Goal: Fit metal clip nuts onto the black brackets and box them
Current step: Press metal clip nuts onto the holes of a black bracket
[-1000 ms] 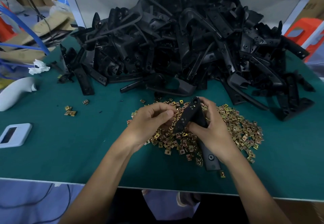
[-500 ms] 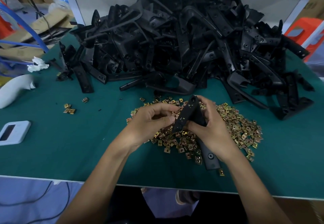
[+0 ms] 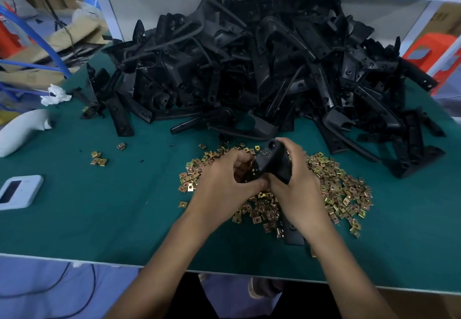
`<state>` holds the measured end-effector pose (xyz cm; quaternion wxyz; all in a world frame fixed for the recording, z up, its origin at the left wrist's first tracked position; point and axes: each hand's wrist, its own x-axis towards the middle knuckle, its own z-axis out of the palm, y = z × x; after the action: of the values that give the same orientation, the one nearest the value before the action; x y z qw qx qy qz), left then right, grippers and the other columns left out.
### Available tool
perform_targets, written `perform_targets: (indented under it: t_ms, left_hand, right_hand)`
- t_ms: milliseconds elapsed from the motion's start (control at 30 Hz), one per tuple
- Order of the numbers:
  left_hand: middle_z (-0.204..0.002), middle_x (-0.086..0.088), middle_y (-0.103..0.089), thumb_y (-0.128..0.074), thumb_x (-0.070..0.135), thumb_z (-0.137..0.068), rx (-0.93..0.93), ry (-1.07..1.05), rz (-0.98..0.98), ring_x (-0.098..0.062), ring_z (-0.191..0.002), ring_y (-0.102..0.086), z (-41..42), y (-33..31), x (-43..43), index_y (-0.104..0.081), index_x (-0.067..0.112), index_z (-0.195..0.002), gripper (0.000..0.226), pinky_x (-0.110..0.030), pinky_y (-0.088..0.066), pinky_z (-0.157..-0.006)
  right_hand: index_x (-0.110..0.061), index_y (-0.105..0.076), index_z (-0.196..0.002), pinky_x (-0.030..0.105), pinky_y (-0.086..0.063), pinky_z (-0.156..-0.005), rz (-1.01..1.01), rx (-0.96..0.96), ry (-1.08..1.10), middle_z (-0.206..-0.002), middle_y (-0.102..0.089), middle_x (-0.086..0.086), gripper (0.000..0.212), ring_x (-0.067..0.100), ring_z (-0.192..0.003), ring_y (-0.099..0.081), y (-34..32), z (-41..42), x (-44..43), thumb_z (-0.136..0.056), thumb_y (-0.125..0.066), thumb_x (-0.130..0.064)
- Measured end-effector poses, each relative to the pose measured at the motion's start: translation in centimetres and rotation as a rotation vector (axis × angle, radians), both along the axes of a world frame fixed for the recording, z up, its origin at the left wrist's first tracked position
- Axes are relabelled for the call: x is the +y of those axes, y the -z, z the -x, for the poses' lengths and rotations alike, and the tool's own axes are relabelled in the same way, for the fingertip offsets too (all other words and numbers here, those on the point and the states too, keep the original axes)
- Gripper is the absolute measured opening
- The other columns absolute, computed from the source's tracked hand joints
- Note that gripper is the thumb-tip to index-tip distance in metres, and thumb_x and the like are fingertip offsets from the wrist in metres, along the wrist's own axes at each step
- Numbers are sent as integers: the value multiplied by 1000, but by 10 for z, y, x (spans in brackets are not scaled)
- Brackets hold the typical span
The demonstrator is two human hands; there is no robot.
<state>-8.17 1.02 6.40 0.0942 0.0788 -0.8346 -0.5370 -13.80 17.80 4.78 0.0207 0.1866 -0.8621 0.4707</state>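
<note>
A black bracket (image 3: 270, 161) stands tilted over a spread of brass-coloured clip nuts (image 3: 341, 191) on the green table (image 3: 112, 206). My right hand (image 3: 299, 189) grips the bracket from the right, its lower end (image 3: 293, 234) showing under my wrist. My left hand (image 3: 224, 184) presses against the bracket's left edge with curled fingers; whether a clip nut sits under them is hidden. A big heap of black brackets (image 3: 262, 69) fills the back of the table.
A few stray clip nuts (image 3: 98, 158) lie at the left. A white handheld tool (image 3: 22, 131) and a white device with a screen (image 3: 17, 191) sit at the left edge. Cardboard and blue tubing stand beyond, an orange stool (image 3: 434, 49) at right.
My left hand has moved right and closed against the bracket's left edge. The bracket has tipped a little more upright in my right hand.
</note>
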Motion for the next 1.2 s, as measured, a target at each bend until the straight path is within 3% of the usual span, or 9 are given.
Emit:
perform_targets:
  t_ms: [133,300,533,700,800,900,967,1100,1200]
  left_hand:
    - [-93,30,-68,-87,38,-75,51,-81,-26,6,-87,-65,2,0,5,-69,34,-107,37,-8,-48,-73]
    - [-89,19,-73,-88,34,-74,50,-112,-28,2,-87,-67,3,0,8,-73,28,-110,39,-19,-56,-79]
    - [-84,23,-72,-87,29,-77,58,-124,-43,2,-80,-68,1,-3,12,-74,32,-95,22,-18,-55,-71]
    - [-88,24,-72,-86,30,-78,54,-108,-84,3,-84,-68,1,-5,12,-73,36,-94,21,-22,-55,-76]
    - [-92,30,-68,-84,42,-79,32,-133,-15,10,-89,-64,-1,-5,12,-66,45,-98,26,-14,-52,-76]
    - [-82,28,-69,-83,42,-80,81,-162,58,7,-76,-66,-3,-7,16,-67,41,-87,18,-12,-52,-65]
    - [-78,24,-69,-82,36,-81,151,-175,98,3,-72,-66,-5,-8,19,-66,38,-83,16,-12,-49,-61]
    - [-80,16,-68,-81,26,-81,285,-173,177,-6,-77,-66,-5,-9,21,-69,25,-86,13,-18,-51,-65]
    - [-79,15,-67,-81,27,-81,308,-158,188,-6,-75,-65,-4,-9,20,-68,25,-86,14,-17,-50,-63]
  right_hand:
    - [-51,-36,-139,-4,-38,-75,16,4,38,-105,-50,-55,71,-30,-96,-50,-2,-3,-3,-91,-72,-12]
    - [-49,-36,-141,-4,-38,-74,-11,8,69,-106,-49,-43,71,-32,-89,-48,-5,-4,-4,-91,-72,-15]
    - [-43,-38,-143,-5,-37,-73,-10,20,84,-105,-56,-30,69,-35,-87,-46,-6,-7,-5,-91,-73,-13]
    - [-45,-38,-141,-5,-37,-72,13,27,86,-108,-60,-22,69,-33,-89,-48,-6,-6,-6,-91,-72,-12]
    - [-51,-35,-140,-2,-41,-70,42,2,77,-105,-61,-29,71,-26,-93,-54,-4,-3,-3,-91,-72,-15]
    - [-56,-36,-135,0,-43,-73,116,-49,62,-108,-63,-35,69,-19,-101,-58,-3,-1,-3,-92,-73,-17]
    - [-61,-39,-130,4,-47,-80,199,-83,47,-114,-64,-33,67,-12,-106,-61,-3,-1,-4,-91,-74,-19]
    - [-72,-38,-120,35,-52,-99,313,-122,15,-122,-70,-8,72,6,-115,-66,-2,-4,-7,-93,-73,-15]
    - [-75,-37,-120,33,-52,-98,323,-108,13,-124,-69,-8,75,7,-116,-65,0,-4,-8,-93,-73,-15]
